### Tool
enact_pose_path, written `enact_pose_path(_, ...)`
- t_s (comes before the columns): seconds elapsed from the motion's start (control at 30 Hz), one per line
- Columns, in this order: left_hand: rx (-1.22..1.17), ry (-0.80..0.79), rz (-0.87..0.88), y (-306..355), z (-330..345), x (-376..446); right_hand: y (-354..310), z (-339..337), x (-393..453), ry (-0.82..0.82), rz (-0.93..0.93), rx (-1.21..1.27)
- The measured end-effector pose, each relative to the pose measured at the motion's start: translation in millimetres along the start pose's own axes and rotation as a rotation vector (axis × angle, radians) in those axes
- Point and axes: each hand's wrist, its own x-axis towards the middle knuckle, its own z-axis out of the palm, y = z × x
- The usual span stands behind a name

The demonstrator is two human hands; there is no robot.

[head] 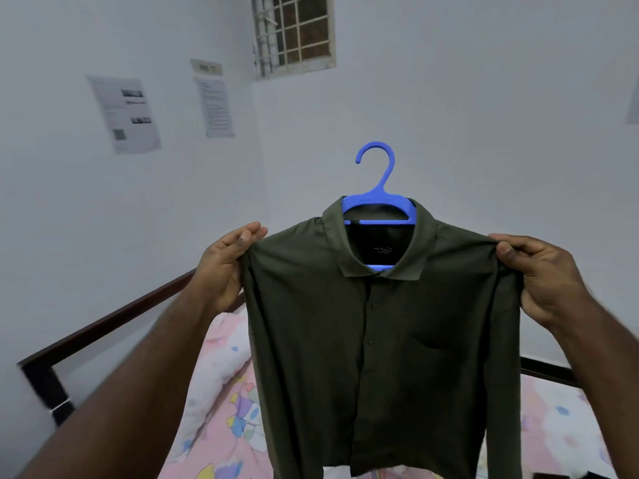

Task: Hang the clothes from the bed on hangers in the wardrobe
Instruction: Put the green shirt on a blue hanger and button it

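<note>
A dark olive button-up shirt (377,326) hangs in the air in front of me, buttoned, with its collar at the top. A blue plastic hanger (378,191) sits inside the collar, its hook pointing up and curling left. My left hand (224,267) pinches the shirt's left shoulder between thumb and fingers. My right hand (543,274) grips the right shoulder the same way. The shirt's lower part covers the middle of the bed. The wardrobe is not in view.
Below lies a bed with a pink patterned sheet (221,426) and a dark frame rail (103,326) along the left and far side. Pale walls carry paper notices (124,114), and a barred window (294,32) sits high up.
</note>
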Motion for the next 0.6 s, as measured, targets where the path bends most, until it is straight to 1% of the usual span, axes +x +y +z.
enact_pose_path(0.1,0.070,-0.047,-0.026,17,-8,-20,-1,20,-3,-0.025,0.008,0.020)
enact_pose_path(0.17,0.056,-0.069,-0.059,24,-10,-36,-2,34,-8,-0.039,0.016,0.014)
enact_pose_path(0.37,-0.061,0.041,-0.026,46,-34,-85,-12,69,-38,-0.150,0.012,-0.050)
enact_pose_path(0.43,-0.085,0.077,-0.009,54,-46,-105,-19,76,-47,-0.166,0.027,-0.033)
enact_pose_path(0.6,-0.002,0.119,0.048,78,-76,-155,-26,115,-77,-0.197,0.057,-0.076)
